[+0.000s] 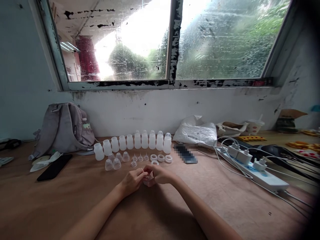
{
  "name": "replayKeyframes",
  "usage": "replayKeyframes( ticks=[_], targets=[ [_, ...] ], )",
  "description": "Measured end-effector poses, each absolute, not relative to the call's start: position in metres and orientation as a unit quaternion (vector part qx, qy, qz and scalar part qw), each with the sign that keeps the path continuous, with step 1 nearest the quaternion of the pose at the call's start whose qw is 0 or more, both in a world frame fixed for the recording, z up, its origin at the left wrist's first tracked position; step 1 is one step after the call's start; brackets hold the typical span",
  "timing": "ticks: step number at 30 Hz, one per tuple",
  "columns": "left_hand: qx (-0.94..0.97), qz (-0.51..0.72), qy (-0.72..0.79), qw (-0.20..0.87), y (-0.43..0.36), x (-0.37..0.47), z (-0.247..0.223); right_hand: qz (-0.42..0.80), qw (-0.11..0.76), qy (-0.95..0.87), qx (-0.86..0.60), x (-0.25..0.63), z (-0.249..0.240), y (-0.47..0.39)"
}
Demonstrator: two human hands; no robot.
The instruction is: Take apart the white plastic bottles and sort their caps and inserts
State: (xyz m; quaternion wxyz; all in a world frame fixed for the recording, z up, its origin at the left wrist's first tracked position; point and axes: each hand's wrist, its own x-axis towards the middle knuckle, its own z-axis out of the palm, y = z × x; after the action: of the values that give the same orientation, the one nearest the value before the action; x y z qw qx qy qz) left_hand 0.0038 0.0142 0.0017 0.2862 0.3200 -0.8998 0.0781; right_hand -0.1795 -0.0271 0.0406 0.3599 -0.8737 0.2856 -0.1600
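Observation:
My left hand (135,181) and my right hand (161,174) meet above the table, both closed around a small translucent baby bottle part (147,182). My fingers cover much of it, so whether it is a collar ring, a nipple or both I cannot make out. Just beyond my hands lie several white collar rings (161,158) and several clear silicone nipples (140,157). Several clear dome caps (117,163) stand to the left of these. Behind runs a row of frosted baby bottles (130,142); those on the right have domed tops, those on the left are without.
A black phone (54,167) and a grey backpack (65,128) are at left. Beyond the bottles, right, lie a blurred-out dark item (185,153) and a silver plastic bag (196,131). A white power strip (260,173) with plugs and loose cables occupies the right side.

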Motion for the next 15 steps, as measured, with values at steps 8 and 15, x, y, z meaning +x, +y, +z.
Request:
replayKeyframes(
  ticks=[8, 15],
  targets=[
    [0.278, 0.097, -0.914, 0.279, 0.028, -0.004, 0.006, -0.035, 0.598, 0.207, -0.773, -0.189, 0.050, -0.032],
    [0.234, 0.117, -0.919, 0.294, 0.034, -0.004, 0.006, 0.024, 0.691, 0.162, -0.704, -0.196, 0.055, -0.031]
  ],
)
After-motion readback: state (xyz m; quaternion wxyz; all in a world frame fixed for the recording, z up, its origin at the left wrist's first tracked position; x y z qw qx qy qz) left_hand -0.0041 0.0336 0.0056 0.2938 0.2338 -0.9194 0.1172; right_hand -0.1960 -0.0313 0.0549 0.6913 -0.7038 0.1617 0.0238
